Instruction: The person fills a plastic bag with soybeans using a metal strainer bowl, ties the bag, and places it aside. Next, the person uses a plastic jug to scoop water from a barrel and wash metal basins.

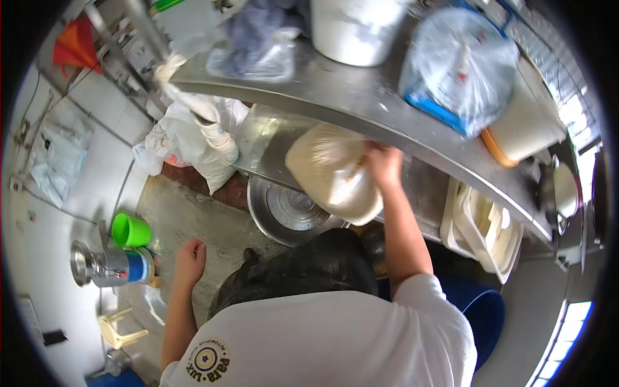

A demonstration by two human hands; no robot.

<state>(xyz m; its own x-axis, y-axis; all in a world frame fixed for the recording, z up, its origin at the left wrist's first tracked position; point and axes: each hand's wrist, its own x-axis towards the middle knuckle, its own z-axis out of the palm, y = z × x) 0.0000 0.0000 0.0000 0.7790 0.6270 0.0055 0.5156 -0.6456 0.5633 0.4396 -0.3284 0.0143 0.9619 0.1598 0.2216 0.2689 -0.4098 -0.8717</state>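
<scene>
A pale, filled plastic bag [332, 171] is at the lower metal shelf, just under the front edge of the steel counter. My right hand [385, 164] is closed on the bag's right upper end, and the bag looks slightly blurred. Below the bag, a wide round metal basin [290, 209] rests near the floor, partly covered by the bag and my leg. My left hand [191, 258] hangs over the floor at the left with its fingers curled in, touching nothing; no object shows in it.
The steel counter [296, 90] carries a white bucket [354, 32] and a bagged blue container [461, 71]. Cream plastic trays [483, 226] stand at the right. White sacks [200, 142], a green bucket [131, 230] and a small stool [119, 330] are at the left.
</scene>
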